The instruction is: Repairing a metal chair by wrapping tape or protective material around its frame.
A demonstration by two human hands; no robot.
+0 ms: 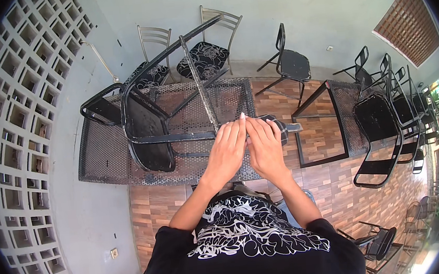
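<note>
A black metal-framed chair (148, 127) lies tipped on its side on a perforated metal table (101, 163), and one leg points right across the tabletop. My left hand (225, 151) is closed over that leg, its fingers pointing away from me. Right beside it, my right hand (265, 151) closes over the leg nearer its end, the fingertips of both hands almost meeting. Dark plaid cloth (284, 131) shows around the leg at the right hand's outer side, with the bare leg tip beyond it. My palms and the undersides of my fingers are hidden.
Two chairs with patterned seats (205, 60) stand behind the table, and a black chair (294, 65) stands near the back wall. To the right is another table frame (341, 121) with several black chairs (377, 118) around it. A vent-block wall (15, 155) rises at left.
</note>
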